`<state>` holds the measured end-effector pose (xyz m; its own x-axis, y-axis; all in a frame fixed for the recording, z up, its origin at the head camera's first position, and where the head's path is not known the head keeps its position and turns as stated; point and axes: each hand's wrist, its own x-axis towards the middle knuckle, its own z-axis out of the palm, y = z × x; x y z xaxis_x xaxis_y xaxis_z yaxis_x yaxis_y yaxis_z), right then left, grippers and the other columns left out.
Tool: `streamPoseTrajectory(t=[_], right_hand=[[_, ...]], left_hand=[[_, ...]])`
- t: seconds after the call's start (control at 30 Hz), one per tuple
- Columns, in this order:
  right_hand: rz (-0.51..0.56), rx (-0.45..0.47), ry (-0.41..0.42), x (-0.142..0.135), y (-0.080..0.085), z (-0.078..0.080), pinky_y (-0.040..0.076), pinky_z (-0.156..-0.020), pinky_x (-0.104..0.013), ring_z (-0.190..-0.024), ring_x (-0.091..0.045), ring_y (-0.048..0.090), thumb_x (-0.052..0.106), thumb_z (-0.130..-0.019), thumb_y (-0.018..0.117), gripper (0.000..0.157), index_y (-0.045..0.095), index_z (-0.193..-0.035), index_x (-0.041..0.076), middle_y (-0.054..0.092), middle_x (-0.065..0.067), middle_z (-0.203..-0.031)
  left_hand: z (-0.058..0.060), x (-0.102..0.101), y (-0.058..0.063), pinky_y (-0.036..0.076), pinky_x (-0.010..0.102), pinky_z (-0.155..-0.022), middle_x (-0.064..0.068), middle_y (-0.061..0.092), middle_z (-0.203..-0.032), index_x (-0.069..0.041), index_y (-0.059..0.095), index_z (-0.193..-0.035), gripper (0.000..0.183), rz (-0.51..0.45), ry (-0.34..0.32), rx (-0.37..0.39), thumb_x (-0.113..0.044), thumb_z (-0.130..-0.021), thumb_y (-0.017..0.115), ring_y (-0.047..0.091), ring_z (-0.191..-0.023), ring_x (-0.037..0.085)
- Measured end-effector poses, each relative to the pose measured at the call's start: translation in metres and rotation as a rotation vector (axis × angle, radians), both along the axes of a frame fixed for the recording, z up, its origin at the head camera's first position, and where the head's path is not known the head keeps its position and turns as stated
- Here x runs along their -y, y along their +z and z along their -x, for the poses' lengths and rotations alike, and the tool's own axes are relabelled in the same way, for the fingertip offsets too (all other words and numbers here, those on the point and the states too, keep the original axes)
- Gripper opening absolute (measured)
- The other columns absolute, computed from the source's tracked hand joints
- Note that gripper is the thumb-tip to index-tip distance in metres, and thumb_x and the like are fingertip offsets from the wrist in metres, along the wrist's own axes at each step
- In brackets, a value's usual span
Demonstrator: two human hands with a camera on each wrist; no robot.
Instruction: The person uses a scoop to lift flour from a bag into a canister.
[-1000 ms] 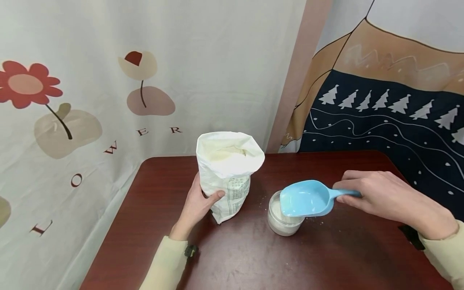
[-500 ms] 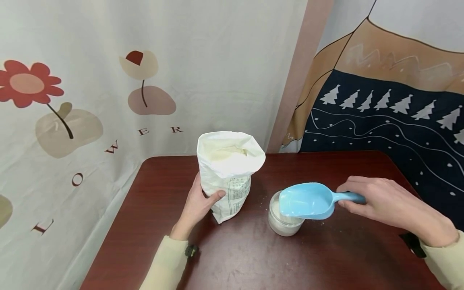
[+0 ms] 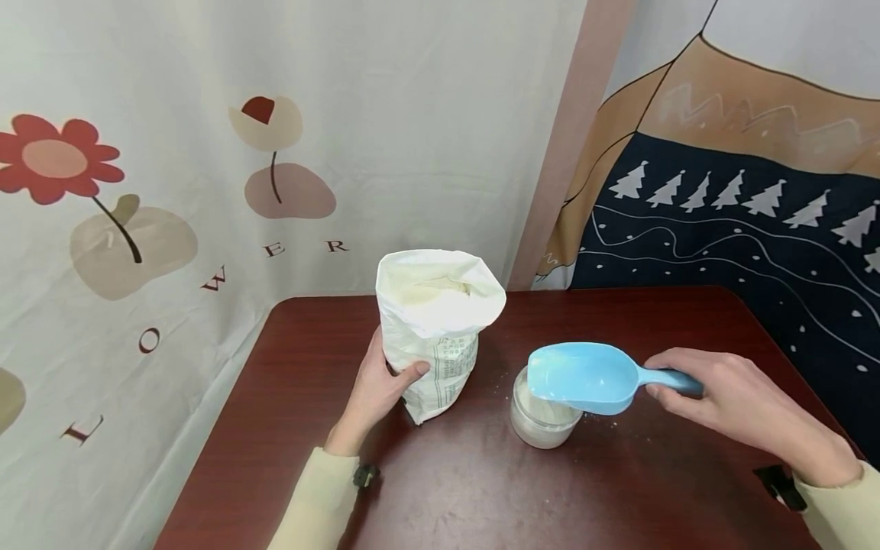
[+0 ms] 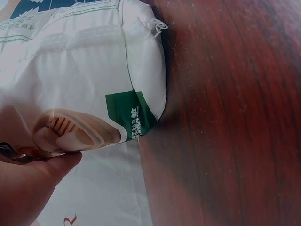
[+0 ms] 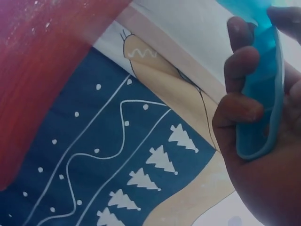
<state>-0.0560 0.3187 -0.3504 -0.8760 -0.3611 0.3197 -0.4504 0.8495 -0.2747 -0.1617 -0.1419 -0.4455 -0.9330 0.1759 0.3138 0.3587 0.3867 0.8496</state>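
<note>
A light blue scoop [image 3: 584, 376] hangs tilted over a round clear jar [image 3: 541, 428] that holds white powder. Its handle is gripped by my right hand [image 3: 739, 405], and in the right wrist view curled fingers [image 5: 242, 110] wrap round the blue handle [image 5: 261, 99]. The scoop's bowl hides part of the jar's mouth. To the left, an opened white paper bag [image 3: 440, 359] of pale powder stands on the table. My left hand [image 3: 374, 389] holds the bag's near left side, thumb in front; the left wrist view shows the bag [image 4: 80, 70] with a green patch.
The dark red wooden table [image 3: 440, 496] bears specks of white powder around the jar. A printed curtain [image 3: 426, 153] hangs along the table's back and left sides. A dark cloth with white trees [image 3: 742, 229] hangs at the back right.
The scoop has tipped further over the jar, and my right hand has shifted slightly right and down. My left hand and the bag keep their place.
</note>
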Motion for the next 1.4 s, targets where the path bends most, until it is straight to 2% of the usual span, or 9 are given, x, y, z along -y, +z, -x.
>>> streamPoseTrajectory(t=[0.4, 0.77, 1.0, 1.2, 1.4], right_hand=[[0.103, -0.079, 0.010, 0.001, -0.006, 0.001, 0.046, -0.058, -0.019, -0.072, -0.001, 0.052, 0.008, -0.080, 0.088, 0.035, 0.076, -0.112, 0.018, 0.066, 0.011, -0.092], [0.149, -0.029, -0.072, 0.006, -0.007, 0.004, 0.052, -0.063, -0.023, -0.077, -0.006, 0.055, 0.017, -0.086, 0.086, 0.029, 0.076, -0.113, 0.019, 0.070, 0.006, -0.098], [0.209, -0.033, -0.094, 0.011, -0.005, 0.007, 0.050, -0.069, -0.012, -0.082, -0.005, 0.057, 0.015, -0.088, 0.084, 0.027, 0.075, -0.114, 0.016, 0.073, -0.001, -0.103], [0.237, -0.101, -0.092, 0.019, 0.002, 0.013, 0.045, -0.074, -0.005, -0.085, -0.004, 0.057, 0.012, -0.088, 0.084, 0.028, 0.075, -0.114, 0.012, 0.074, -0.005, -0.106], [0.249, -0.122, -0.103, 0.033, 0.016, 0.023, 0.043, -0.077, -0.003, -0.086, -0.016, 0.061, 0.013, -0.090, 0.083, 0.027, 0.075, -0.115, 0.011, 0.075, -0.007, -0.107]], left_hand=[[0.000, 0.000, 0.000, 0.037, 0.052, -0.112, 0.006, 0.048, -0.149, -0.018, 0.035, -0.158, 0.099, -0.006, -0.001, 0.012, -0.053, -0.081, 0.086, 0.049, -0.133, 0.026], [-0.001, 0.000, 0.000, 0.037, 0.052, -0.112, 0.006, 0.048, -0.150, -0.017, 0.034, -0.159, 0.097, 0.010, 0.011, 0.012, -0.042, -0.082, 0.088, 0.049, -0.134, 0.026], [0.000, 0.000, 0.000, 0.037, 0.052, -0.112, 0.006, 0.048, -0.149, -0.017, 0.035, -0.158, 0.096, 0.017, 0.016, 0.012, -0.044, -0.083, 0.087, 0.049, -0.134, 0.026], [-0.001, 0.000, 0.000, 0.037, 0.053, -0.112, 0.008, 0.049, -0.149, -0.016, 0.035, -0.158, 0.096, 0.021, 0.028, 0.020, -0.042, -0.082, 0.088, 0.049, -0.135, 0.028], [0.000, 0.000, -0.001, 0.036, 0.053, -0.113, 0.007, 0.046, -0.152, -0.017, 0.033, -0.159, 0.097, 0.028, 0.024, 0.015, -0.046, -0.083, 0.087, 0.047, -0.137, 0.027]])
